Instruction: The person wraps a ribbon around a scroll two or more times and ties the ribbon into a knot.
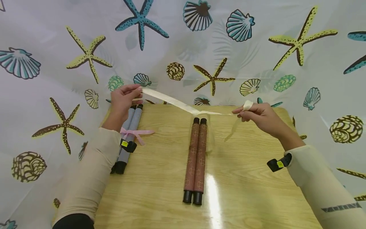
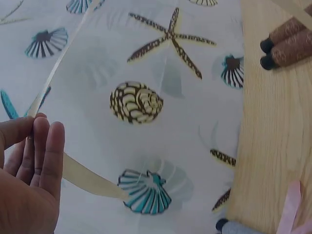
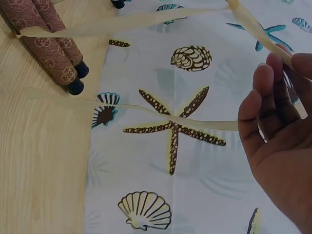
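Two reddish-brown patterned scrolls [image 1: 195,159] with black end caps lie side by side on the table. A cream ribbon [image 1: 171,101] stretches above their far ends, and its two lengths cross there. My left hand [image 1: 125,101] pinches one length between thumb and fingers, raised over the table's far left. On the right side, my right hand [image 1: 258,116] pinches the other length, with a tail of ribbon [image 3: 204,124] hanging from it. Fainter ribbon strands show on both sides of the brown scrolls. Another ribbon tail [image 2: 92,179] trails below the left hand in the left wrist view.
Two grey-blue scrolls [image 1: 130,152] tied with a pink ribbon [image 1: 138,132] lie at the left, partly behind the left forearm. Beyond the wooden table [image 1: 246,184] hangs a white cloth [image 1: 160,60] printed with shells and starfish.
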A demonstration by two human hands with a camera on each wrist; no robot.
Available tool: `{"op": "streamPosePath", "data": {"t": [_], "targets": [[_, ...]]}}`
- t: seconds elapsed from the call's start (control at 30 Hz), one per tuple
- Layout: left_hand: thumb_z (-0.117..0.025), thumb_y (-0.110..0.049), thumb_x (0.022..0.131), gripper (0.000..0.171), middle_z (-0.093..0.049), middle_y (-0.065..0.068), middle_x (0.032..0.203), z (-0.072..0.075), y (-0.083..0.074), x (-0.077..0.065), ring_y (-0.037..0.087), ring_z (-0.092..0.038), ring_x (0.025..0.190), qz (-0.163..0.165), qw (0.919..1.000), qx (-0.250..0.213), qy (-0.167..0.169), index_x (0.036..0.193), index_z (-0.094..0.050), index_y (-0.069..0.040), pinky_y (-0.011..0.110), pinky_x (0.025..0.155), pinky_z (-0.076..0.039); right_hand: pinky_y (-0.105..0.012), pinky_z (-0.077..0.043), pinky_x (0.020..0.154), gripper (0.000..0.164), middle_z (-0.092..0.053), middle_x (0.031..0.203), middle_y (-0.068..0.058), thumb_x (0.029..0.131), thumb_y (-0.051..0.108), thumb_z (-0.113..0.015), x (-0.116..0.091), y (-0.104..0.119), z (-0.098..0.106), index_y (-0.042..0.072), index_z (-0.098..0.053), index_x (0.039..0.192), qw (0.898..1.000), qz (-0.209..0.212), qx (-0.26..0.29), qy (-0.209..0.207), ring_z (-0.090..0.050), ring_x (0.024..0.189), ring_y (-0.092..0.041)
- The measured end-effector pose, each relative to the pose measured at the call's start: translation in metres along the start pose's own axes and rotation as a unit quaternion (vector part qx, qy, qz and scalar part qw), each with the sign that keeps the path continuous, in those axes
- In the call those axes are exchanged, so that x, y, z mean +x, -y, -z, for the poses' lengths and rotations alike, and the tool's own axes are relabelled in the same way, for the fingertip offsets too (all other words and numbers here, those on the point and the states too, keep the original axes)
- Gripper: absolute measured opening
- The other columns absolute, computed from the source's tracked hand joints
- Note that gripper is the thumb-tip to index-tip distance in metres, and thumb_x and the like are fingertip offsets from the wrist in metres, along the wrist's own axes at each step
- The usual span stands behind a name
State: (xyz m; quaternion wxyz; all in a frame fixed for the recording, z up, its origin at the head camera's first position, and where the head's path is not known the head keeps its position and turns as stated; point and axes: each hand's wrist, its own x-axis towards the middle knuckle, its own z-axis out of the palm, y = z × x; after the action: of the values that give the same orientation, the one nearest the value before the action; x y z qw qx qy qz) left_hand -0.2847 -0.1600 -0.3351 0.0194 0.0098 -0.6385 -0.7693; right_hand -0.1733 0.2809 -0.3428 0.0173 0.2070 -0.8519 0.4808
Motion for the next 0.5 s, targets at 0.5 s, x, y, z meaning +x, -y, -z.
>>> {"op": "streamPosePath", "data": {"t": [0.5], "targets": [[-0.072,-0.014,0.091,0.005,-0.072,-0.011,0.078,0.123,0.019,-0.017,0.003,-0.068,0.064,0.109,0.9884,0.077,-0.073,0.093,-0.074,-0.017,0.023,0.058,-0.058,-0.02,-0.049,0.07,0.031,-0.068,0.091,0.018,0.107,0.015,-0.046,-0.082,-0.081,0.025,0.001,-0.073,0.101,0.992,-0.127,0.008,-0.002,-0.06,0.078,-0.008]]}}
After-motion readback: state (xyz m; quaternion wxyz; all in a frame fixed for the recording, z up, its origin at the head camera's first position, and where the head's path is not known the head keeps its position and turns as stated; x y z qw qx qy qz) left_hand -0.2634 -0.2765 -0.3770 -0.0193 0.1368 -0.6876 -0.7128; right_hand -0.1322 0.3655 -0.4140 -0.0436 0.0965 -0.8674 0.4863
